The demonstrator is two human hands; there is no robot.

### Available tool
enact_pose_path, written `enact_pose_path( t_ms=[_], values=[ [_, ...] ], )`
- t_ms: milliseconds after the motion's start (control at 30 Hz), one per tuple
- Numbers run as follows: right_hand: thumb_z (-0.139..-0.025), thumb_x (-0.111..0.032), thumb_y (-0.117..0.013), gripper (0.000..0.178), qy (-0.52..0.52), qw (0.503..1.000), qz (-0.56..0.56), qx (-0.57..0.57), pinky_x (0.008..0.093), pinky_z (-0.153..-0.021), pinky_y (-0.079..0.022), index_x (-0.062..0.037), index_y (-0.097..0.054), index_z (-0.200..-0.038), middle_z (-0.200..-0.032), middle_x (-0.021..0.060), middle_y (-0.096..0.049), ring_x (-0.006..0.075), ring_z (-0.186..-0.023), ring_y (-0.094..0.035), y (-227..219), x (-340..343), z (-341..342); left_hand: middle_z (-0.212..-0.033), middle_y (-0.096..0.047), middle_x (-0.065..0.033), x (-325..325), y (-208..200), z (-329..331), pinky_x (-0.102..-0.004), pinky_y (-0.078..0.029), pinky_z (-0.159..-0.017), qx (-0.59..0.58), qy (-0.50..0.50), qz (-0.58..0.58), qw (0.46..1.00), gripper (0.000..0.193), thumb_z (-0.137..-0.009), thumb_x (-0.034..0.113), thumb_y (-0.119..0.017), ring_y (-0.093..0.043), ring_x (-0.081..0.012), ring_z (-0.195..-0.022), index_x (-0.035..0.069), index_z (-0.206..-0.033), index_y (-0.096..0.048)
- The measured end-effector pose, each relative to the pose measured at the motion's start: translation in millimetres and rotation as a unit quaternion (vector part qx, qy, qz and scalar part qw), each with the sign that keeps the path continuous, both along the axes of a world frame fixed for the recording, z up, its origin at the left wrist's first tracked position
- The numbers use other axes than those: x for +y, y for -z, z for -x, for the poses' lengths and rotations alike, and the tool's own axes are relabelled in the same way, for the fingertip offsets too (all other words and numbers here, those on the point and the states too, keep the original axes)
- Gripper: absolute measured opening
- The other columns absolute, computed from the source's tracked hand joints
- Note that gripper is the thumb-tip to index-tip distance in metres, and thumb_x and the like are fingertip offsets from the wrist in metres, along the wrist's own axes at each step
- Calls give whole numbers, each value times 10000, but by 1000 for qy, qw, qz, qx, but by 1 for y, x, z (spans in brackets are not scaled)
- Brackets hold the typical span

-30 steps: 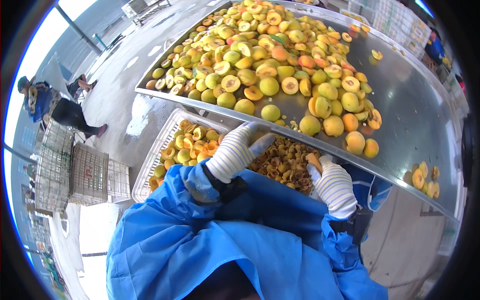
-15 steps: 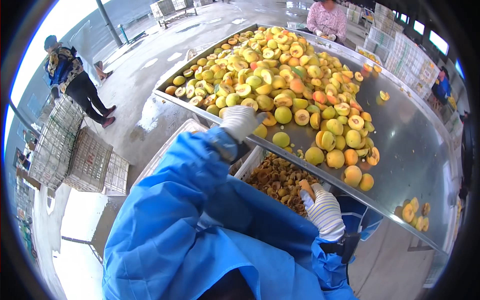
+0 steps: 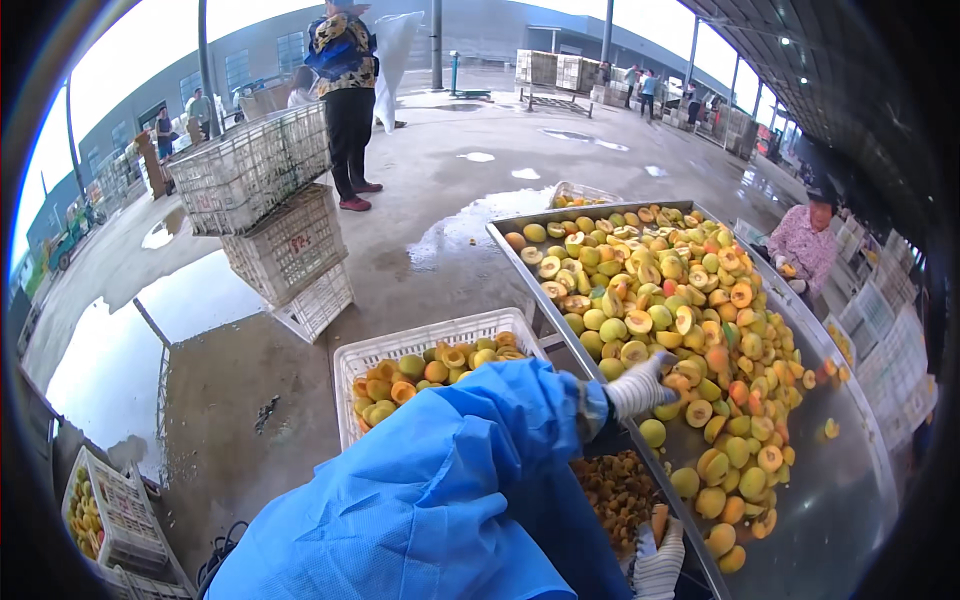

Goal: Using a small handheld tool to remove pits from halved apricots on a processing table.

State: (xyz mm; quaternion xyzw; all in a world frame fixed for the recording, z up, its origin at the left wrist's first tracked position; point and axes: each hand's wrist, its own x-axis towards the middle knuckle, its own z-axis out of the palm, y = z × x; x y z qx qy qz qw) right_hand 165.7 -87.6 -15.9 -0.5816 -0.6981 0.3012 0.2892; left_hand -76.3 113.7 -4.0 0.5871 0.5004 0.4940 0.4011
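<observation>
A long steel table carries a big pile of yellow and orange fruit, some whole, some halved. My left hand, in a white knit glove with a blue sleeve, reaches onto the near edge of that pile and touches the fruit; its grip is hidden. My right hand, also gloved, is low at the bottom edge, closed around a small orange object. Between my hands lies a tray of brown pits, partly hidden by my sleeve.
A white crate of fruit stands left of the table. Empty white crates are stacked on the wet concrete floor, with a standing person behind. Another person works at the table's far side. A fruit crate sits bottom left.
My left hand has gone from the tray of pits up onto the fruit pile. My right hand has dropped toward the bottom edge. The view has swung left, showing the floor and crates.
</observation>
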Motion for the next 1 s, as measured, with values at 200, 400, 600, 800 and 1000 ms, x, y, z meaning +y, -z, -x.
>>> enact_pose_path(
  t_ms=[200, 400, 600, 800, 1000],
  values=[
    [-987, -362, -587, 557, 70, 991, -114, 2, 410, -1024, -416, 77, -516, -1323, -1298, 267, -577, 402, -1192, -551, -8, -16, 10, -1172, -613, -62, -84, 6, -64, -311, -532, -822, -450, 234, 244, 826, 563, -836, 219, -781, -614, -177, -1007, 75, -1321, -534],
    [-1012, -348, -519, 408, 32, 985, -156, 60, 467, -902, -445, -18, -580, -1243, -1112, 274, -620, 460, -1043, -573, -17, 1, 27, -856, -675, -76, -117, -14, -46, -299, -518, -743, -451, 286, 280, 798, 506, -983, 537, -513, -647, -192, -832, 63, -926, -681],
    [-982, -317, -586, 319, 101, 988, -113, 41, 483, -624, -488, -7, -574, -1058, -717, 242, -616, 459, -720, -622, -14, 0, 28, -1145, -614, -74, -107, 6, -70, -369, -493, -956, -482, 226, 272, 802, 550, -948, 487, -613, -592, -199, -1073, 62, -1291, -554],
    [-955, -281, -619, 332, 90, 970, -207, -87, 502, -555, -485, 32, -562, -1052, -674, 243, -623, 433, -629, -629, -4, -2, 27, -1168, -610, -101, -121, 5, -75, -373, -482, -989, -451, 232, 250, 825, 579, -957, 520, -577, -583, -210, -1113, 36, -1275, -560],
    [-975, -267, -577, 367, 86, 983, -139, -77, 498, -596, -503, 62, -539, -1134, -720, 274, -621, 457, -676, -621, -2, -5, 42, -1006, -661, -131, -128, 4, -83, -372, -576, -769, -452, 170, 209, 851, 579, -925, 606, -564, -665, -222, -851, 57, -1106, -595]
  ],
)
